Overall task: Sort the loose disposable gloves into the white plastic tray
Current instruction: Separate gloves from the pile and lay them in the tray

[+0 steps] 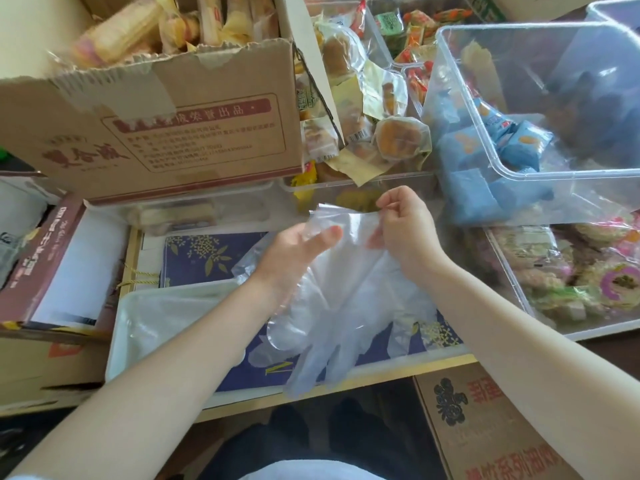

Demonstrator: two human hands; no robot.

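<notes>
A clear disposable glove [346, 296] hangs cuff-up between my two hands, its fingers pointing down toward me. My left hand [294, 247] holds the cuff's left side, thumb over the plastic. My right hand [403, 223] pinches the cuff's right edge with curled fingers. The white plastic tray [138, 299] lies below and to the left, under my left forearm, with thin clear plastic in it. More loose clear gloves [263, 355] lie on the blue patterned box beneath the held glove.
A torn cardboard box [156, 126] of snacks stands at the back left. Clear plastic bins [540, 98] of wrapped snacks fill the back and right. A brown open box [45, 258] sits left, another carton [485, 427] at the lower right.
</notes>
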